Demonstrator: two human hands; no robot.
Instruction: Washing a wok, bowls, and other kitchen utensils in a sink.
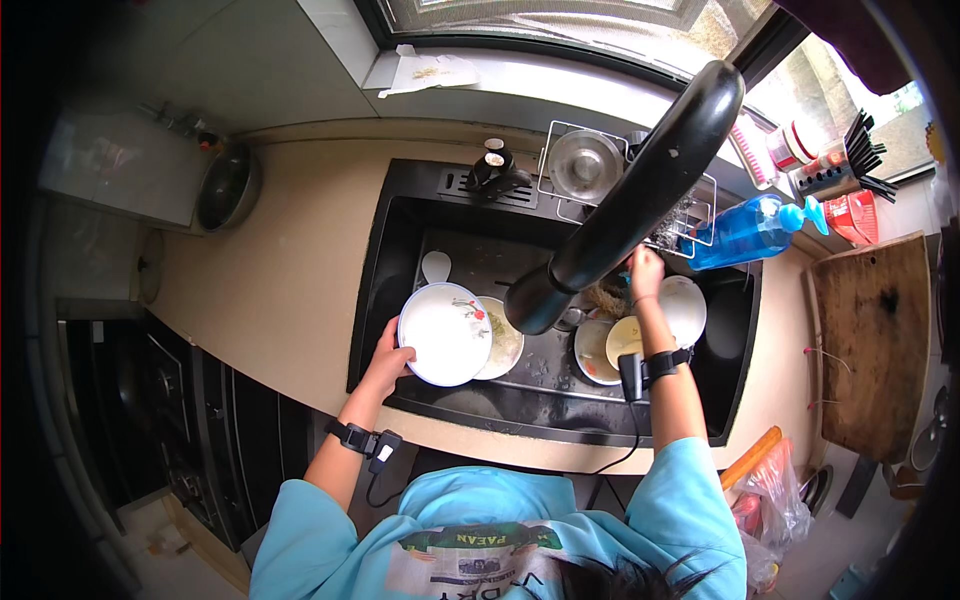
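My left hand [391, 354] grips the rim of a white bowl with a flower print [444, 334] over the left part of the black sink [525, 416]. Partly behind that bowl lies another bowl with food bits [501, 337], and a white spoon [436, 266] rests above it. My right hand [646, 268] is closed at the front edge of the wire rack, beyond the stacked bowls; what its fingers hold, if anything, is hidden. Near it sit a yellowish bowl [624, 339], a bowl with residue [594, 352], a white bowl [682, 309] and a brown scrubber [607, 298].
A large black faucet [630, 195] arches over the sink. Behind it stand a wire rack [551, 154] with a metal bowl and a blue soap bottle [739, 232]. A wooden cutting board [870, 345] is at the right; a metal basin [229, 187] is at the far left.
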